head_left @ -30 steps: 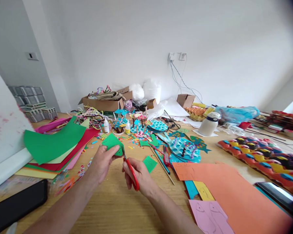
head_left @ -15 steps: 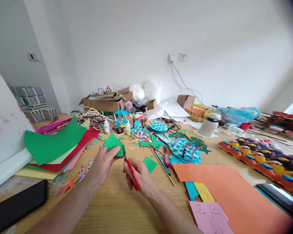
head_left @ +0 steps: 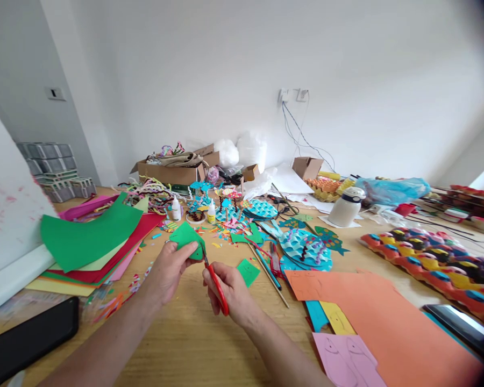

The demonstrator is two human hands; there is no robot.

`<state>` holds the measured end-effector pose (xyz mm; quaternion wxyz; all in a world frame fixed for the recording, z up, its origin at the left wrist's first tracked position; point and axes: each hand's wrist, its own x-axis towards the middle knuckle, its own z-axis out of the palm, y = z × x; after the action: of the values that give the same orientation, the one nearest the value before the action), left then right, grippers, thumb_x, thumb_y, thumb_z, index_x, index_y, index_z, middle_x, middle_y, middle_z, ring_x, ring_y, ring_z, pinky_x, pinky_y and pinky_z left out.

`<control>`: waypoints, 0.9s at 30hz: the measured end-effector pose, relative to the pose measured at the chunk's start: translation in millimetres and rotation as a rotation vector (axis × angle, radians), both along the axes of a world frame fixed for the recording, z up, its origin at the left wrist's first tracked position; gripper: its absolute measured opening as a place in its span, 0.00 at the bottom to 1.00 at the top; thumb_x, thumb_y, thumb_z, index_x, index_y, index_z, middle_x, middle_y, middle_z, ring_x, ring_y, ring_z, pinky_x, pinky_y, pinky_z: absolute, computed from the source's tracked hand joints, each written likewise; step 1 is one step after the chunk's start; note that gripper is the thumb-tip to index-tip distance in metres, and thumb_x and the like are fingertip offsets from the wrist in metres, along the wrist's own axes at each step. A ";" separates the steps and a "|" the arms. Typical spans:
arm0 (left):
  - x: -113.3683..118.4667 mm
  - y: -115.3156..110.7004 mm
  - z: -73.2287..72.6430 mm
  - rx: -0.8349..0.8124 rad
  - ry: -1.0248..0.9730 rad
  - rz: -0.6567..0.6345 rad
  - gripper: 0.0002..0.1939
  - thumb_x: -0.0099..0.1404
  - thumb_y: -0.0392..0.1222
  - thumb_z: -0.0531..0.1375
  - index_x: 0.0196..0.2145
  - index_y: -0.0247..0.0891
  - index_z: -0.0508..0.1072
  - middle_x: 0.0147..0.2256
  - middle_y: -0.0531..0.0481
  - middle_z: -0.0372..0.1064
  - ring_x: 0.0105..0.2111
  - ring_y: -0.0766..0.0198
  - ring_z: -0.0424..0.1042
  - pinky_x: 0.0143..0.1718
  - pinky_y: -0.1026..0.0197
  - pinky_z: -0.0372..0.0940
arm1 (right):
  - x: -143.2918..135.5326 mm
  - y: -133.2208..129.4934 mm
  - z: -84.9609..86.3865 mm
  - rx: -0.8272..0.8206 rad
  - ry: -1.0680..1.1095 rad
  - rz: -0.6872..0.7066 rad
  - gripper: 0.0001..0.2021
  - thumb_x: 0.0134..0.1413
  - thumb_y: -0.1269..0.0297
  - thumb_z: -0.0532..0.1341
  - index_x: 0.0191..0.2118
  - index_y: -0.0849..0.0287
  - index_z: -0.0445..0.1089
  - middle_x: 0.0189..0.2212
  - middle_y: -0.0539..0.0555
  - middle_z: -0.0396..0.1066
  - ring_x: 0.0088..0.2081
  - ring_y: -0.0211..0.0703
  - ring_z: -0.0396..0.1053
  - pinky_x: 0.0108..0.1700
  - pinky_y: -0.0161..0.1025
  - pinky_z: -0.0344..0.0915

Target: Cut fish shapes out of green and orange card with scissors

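While the left hand (head_left: 169,271) pinches a green paper piece (head_left: 185,236) between thumb and fingers, the right hand (head_left: 228,287) has its fingers curled around red-handled scissors (head_left: 222,295), blades at the paper's right edge – both above the table (head_left: 201,344), between its left and right edges. A smaller green piece (head_left: 248,272) lies just beside the right hand; paper scraps (head_left: 221,234) crowd beyond, towards the far edge.

Green paper (head_left: 184,235) at red-handled scissors (head_left: 221,299).
Paper is pinched by the left hand (head_left: 170,271); scissors are gripped in the right hand (head_left: 233,290), blades set at the paper's right edge. Second green piece (head_left: 248,272) is laid on the wooden table (head_left: 201,344); orange sheet (head_left: 373,317), farther right, is overlapped by pink sheet (head_left: 342,357).
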<state>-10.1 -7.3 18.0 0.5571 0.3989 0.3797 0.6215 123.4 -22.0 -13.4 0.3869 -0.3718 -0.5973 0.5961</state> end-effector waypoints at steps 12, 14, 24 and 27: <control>-0.4 -0.4 -1.7 -0.029 0.005 0.008 0.06 0.47 0.39 0.66 0.22 0.35 0.73 0.21 0.54 0.72 0.24 0.65 0.69 0.32 0.60 0.65 | 0.1 -0.1 0.0 -0.013 -0.017 -0.018 0.20 0.50 0.45 0.56 0.23 0.58 0.57 0.10 0.41 0.54 0.10 0.29 0.54 0.12 0.27 0.50; -0.4 0.0 -1.5 -0.028 0.016 0.002 0.06 0.47 0.39 0.66 0.22 0.35 0.73 0.20 0.54 0.71 0.24 0.65 0.69 0.32 0.60 0.65 | -0.3 -0.3 0.6 -0.013 -0.016 -0.026 0.20 0.50 0.45 0.56 0.23 0.58 0.57 0.10 0.41 0.54 0.10 0.29 0.54 0.11 0.27 0.50; 1.5 -0.9 -4.2 -0.003 -0.015 0.030 0.06 0.48 0.40 0.66 0.24 0.36 0.74 0.22 0.54 0.72 0.25 0.65 0.69 0.32 0.61 0.65 | 0.4 0.2 -1.6 0.017 -0.008 -0.024 0.21 0.50 0.44 0.56 0.23 0.59 0.58 0.10 0.41 0.54 0.10 0.29 0.54 0.12 0.27 0.50; 2.4 -0.4 -2.9 -0.002 0.014 0.021 0.07 0.47 0.40 0.66 0.23 0.35 0.74 0.22 0.54 0.72 0.25 0.65 0.69 0.32 0.62 0.65 | 0.5 0.2 -0.8 0.009 -0.013 -0.018 0.21 0.49 0.44 0.56 0.23 0.59 0.58 0.10 0.41 0.55 0.10 0.29 0.54 0.11 0.27 0.51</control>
<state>-7.7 -7.8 15.1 0.5485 0.3987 0.3883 0.6240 123.9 -21.8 -14.1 0.3901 -0.3793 -0.5991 0.5874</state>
